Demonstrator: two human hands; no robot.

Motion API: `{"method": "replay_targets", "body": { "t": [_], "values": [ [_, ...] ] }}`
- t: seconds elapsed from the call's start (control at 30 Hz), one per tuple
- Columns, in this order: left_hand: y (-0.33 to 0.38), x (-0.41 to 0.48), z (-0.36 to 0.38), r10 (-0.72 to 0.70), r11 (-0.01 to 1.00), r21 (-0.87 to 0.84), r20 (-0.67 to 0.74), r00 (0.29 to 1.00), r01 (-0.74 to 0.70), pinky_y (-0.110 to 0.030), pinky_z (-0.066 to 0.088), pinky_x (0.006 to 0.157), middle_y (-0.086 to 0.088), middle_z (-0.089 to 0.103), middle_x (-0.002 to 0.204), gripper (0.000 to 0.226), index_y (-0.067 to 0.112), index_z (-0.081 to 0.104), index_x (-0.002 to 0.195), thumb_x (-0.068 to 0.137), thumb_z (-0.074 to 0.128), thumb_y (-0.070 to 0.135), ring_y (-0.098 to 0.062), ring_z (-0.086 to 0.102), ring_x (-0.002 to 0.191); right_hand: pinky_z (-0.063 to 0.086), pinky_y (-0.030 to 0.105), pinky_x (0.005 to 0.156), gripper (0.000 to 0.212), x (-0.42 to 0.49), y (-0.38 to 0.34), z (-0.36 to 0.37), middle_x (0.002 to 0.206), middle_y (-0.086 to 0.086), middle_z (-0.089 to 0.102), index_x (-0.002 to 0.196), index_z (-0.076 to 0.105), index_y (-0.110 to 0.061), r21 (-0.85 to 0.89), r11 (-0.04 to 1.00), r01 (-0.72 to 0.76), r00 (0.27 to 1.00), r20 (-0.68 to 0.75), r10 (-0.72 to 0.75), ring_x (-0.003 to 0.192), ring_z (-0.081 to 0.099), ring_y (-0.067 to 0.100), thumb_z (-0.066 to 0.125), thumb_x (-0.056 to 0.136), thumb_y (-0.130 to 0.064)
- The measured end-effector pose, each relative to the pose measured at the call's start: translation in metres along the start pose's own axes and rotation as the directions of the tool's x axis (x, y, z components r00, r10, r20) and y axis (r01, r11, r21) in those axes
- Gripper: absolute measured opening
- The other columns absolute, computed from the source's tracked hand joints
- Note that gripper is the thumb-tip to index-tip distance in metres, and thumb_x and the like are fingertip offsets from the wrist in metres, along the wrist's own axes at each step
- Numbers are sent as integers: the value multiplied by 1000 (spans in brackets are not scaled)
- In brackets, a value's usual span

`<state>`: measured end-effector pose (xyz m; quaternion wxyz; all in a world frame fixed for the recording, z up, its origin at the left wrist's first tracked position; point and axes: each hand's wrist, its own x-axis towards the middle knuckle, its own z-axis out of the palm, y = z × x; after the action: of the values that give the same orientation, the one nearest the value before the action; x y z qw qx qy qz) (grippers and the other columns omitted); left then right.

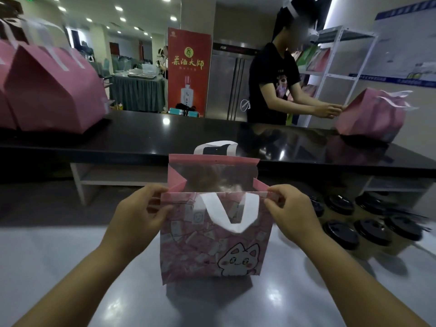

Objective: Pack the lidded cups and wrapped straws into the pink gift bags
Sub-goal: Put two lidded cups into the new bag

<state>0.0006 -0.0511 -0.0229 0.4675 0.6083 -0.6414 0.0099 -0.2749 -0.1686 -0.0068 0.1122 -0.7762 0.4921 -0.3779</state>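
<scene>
A pink gift bag (212, 251) with a cartoon cat and white handles stands upright on the grey worktop in front of me, its mouth open. My left hand (139, 213) pinches the bag's near rim at its left corner. My right hand (290, 213) pinches the same rim at the right corner. What lies inside the bag is blurred and I cannot make it out. Several cups with black lids (368, 230) stand on the worktop to the right of the bag. No wrapped straws are visible.
A black raised counter (141, 135) runs across behind the bag. Pink bags (49, 90) stand on it at the far left. A person in a black shirt (271, 83) behind the counter holds another pink bag (372, 114) at the right. A white shelf (342, 64) stands behind.
</scene>
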Motion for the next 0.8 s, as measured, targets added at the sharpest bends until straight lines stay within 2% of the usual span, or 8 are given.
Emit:
{"method": "replay_targets", "body": {
  "t": [0.1,0.23,0.33,0.4,0.5,0.63,0.7,0.8],
  "values": [
    [5,3,7,-32,999,-19,2,999,32,-4,42,62,13,59,89,24,19,60,99,76,69,19,4,57,75,38,9,64,19,1,10,-7,87,-17,55,103,65,-19,1,1000,-6,999,31,6,80,53,-2,64,85,-16],
    [7,11,-1,-52,999,-12,33,998,52,-9,42,61,17,59,83,16,19,62,91,80,61,30,-2,59,75,45,16,67,23,4,11,-19,91,-18,57,107,64,-23,-4,1000,-12,993,117,12,84,55,0,65,84,-18],
    [11,24,-16,20,999,25,89,996,-22,-16,45,61,12,61,80,30,19,64,84,75,51,45,-6,60,73,44,15,68,20,5,7,-35,90,-21,59,101,64,-31,-1,1000,7,984,177,-6,84,57,-1,66,84,-21],
    [19,37,-23,74,995,51,119,990,-81,-17,45,61,11,61,80,32,20,65,83,73,50,47,-6,60,72,44,14,70,19,6,5,-47,90,-21,60,99,63,-35,-8,1000,7,980,200,-5,86,58,-2,68,83,-26],
    [40,58,-25,178,979,65,173,969,-191,-15,44,60,14,61,80,29,23,64,82,73,50,46,-2,60,71,43,13,72,23,7,7,-64,92,-22,59,104,63,-31,-45,999,-20,989,148,26,89,57,-4,69,82,-28],
    [78,88,-12,333,931,43,300,894,-362,-17,48,58,20,60,78,28,29,64,83,75,49,52,2,60,69,47,19,77,21,4,18,-84,92,-18,63,104,64,-30,-85,995,-60,993,93,68,88,59,-2,68,83,-28],
    [97,102,1,416,886,37,378,827,-463,-22,53,57,19,60,79,34,30,64,84,80,46,59,1,60,69,49,21,76,21,2,31,-92,94,-18,63,104,63,-31,-145,984,-104,985,122,122,88,58,-1,68,83,-33],
    [121,119,29,514,798,44,472,716,-602,-25,54,56,15,60,81,41,30,63,87,81,38,62,-1,59,68,52,34,81,27,3,59,-102,104,-14,63,109,60,-32,-321,932,-169,946,213,245,94,59,8,65,84,-39]
  ]
}}
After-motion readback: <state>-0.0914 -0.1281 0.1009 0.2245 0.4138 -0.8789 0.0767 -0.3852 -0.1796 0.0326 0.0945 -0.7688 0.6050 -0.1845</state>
